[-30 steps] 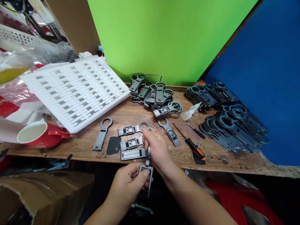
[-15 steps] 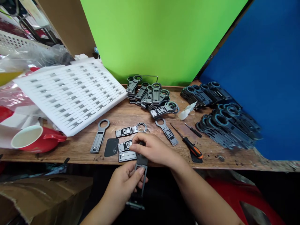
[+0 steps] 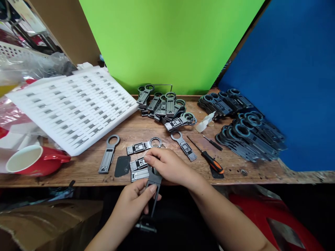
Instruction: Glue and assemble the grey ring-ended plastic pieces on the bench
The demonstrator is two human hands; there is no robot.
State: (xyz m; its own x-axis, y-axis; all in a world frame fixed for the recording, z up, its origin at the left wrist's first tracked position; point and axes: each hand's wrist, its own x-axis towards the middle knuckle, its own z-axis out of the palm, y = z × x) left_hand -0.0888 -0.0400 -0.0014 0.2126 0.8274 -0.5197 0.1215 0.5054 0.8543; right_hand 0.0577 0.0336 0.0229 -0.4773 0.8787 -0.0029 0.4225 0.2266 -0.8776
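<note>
My left hand pinches the slotted plate of a dark grey ring-ended bracket between thumb and fingers, over the table's front edge. A dark hinged-looking piece hangs at its lower end. Curled over the bracket's ring end is my right hand, closed on it; its fingertips partly hide the ring. Just beyond my hands lie a ring-ended bracket and other bracket parts, partly covered by the right hand. A flat black pad sits beside them.
Brackets are piled at the back and stacked on the right. An orange-black screwdriver, a smaller screwdriver and a translucent bottle lie right of centre. At left are a white slotted tray and a red mug.
The view has shifted slightly, so the table's things appear a little farther left. Both hands keep their hold on the bracket, whose lower end has swung slightly left.
</note>
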